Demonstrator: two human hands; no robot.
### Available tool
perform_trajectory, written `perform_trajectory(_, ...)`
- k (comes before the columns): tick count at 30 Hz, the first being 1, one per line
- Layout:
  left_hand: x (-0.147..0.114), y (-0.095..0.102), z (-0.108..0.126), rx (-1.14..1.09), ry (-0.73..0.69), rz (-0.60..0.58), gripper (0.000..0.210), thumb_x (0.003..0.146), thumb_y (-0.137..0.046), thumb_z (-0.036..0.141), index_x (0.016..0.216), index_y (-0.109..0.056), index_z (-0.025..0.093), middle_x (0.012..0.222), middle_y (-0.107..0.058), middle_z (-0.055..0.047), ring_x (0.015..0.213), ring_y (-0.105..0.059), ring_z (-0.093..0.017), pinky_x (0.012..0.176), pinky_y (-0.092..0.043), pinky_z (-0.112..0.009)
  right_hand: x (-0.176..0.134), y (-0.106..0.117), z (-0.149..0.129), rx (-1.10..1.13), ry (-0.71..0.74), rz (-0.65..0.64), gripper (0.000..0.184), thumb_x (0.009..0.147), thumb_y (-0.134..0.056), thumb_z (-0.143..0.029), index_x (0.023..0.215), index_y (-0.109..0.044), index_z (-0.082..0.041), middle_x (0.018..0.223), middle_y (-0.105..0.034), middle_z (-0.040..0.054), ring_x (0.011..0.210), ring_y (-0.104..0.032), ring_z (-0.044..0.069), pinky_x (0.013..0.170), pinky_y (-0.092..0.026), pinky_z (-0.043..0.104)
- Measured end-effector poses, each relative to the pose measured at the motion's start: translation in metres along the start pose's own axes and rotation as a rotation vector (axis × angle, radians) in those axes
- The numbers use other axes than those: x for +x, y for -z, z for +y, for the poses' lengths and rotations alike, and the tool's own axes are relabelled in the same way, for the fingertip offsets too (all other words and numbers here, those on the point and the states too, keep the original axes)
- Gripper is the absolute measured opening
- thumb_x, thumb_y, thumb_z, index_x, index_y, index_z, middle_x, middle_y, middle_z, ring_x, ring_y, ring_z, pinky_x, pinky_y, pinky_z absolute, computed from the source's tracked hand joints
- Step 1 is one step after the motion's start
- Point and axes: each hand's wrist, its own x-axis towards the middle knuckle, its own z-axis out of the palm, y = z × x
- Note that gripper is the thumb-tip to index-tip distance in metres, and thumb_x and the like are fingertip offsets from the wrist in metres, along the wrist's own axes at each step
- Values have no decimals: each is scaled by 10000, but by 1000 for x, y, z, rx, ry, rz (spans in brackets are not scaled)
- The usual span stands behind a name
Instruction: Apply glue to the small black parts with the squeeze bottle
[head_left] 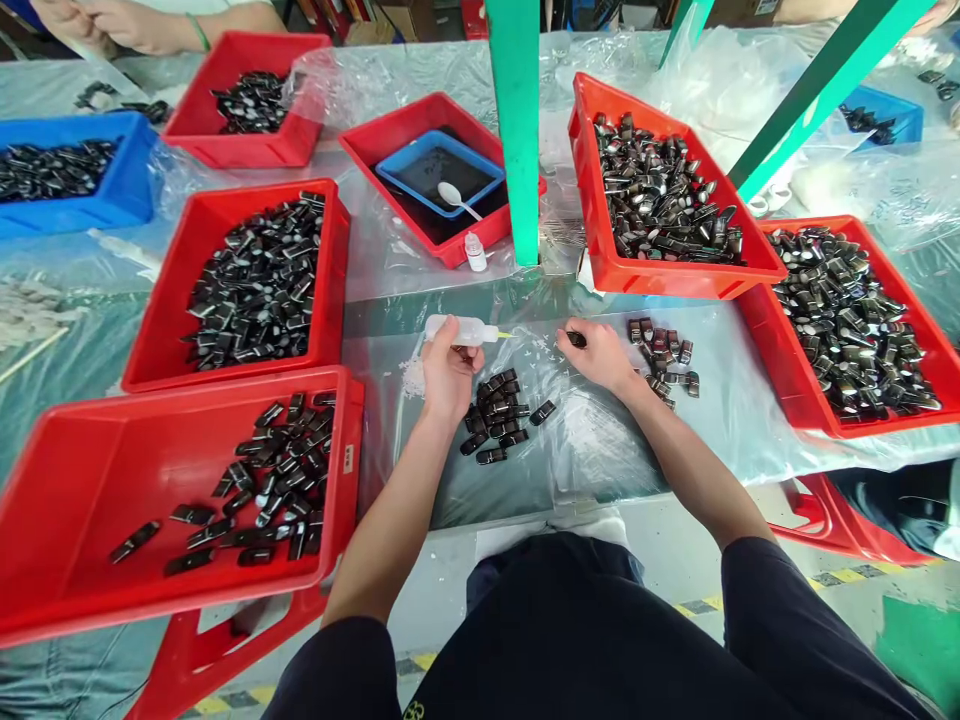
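My left hand (450, 375) is closed around a clear squeeze bottle (469, 330), whose thin yellowish needle tip points right. Across from it, my right hand (596, 355) grips a small dark glossy piece (576, 339); the fingers partly cover it. Needle tip and piece are apart. Below and between the hands lies a loose pile of similar dark pieces (499, 410) on the plastic-covered table (480, 490). Another small cluster of dark pieces (660, 350) sits just right of my right hand. Tiny white bits are scattered on the sheet around both hands.
Red bins of dark pieces stand left (341, 260) and right (667, 280). A tilted red bin (60, 500) is nearest at left. Behind, a blue tray (397, 170) holds a white spoon (450, 193), near a small white bottle (475, 252). A green post (517, 130) rises mid-table. Other people's hands show at the back.
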Motion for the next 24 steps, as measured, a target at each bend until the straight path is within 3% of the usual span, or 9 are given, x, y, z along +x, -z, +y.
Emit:
perform_trajectory(5,1,1,-1,27,13,3,408,755,-898,511,721,-648,190,555,-539,35,460,-472,-75,428,-372,-208,-2,3,0,5,-23,78,535,1088,-316,-622,738,-502,-264,691,-573,56,710,-569,245,750,-418,375)
perform_trajectory(8,2,1,-1,24,10,6,426,716,-922,519,715,-661,181,563,-546,33,463,-472,-69,425,-372,-205,-1,4,6,184,-28,128,511,1085,-269,-635,863,-542,-264,763,-571,44,745,-567,240,778,-465,379)
perform_trajectory(12,3,1,-2,21,1,6,436,714,-921,539,719,-677,177,553,-527,32,458,-464,-70,421,-367,-211,0,-1,8,513,46,97,392,1044,-447,-637,967,-529,-262,846,-530,20,753,-503,192,699,-470,327)
perform_trajectory(15,4,1,-3,33,4,20,430,728,-911,537,714,-672,180,548,-529,25,450,-463,-80,414,-357,-228,-2,-5,1,657,121,2,418,996,-589,-670,1053,-567,-257,891,-566,17,743,-486,164,660,-451,295)
perform_trajectory(20,3,2,-7,49,4,-1,428,750,-900,552,744,-677,187,555,-539,23,444,-480,-92,416,-351,-246,-9,-8,-11,760,155,-182,564,912,-702,-741,1160,-614,-242,929,-721,36,671,-516,140,626,-454,298)
perform_trajectory(24,1,4,-8,68,-11,-22,434,787,-876,576,743,-681,190,547,-532,23,437,-487,-98,418,-342,-259,-11,-11,-13,786,156,-214,572,894,-723,-742,1131,-630,-229,919,-767,40,638,-527,129,609,-453,298)
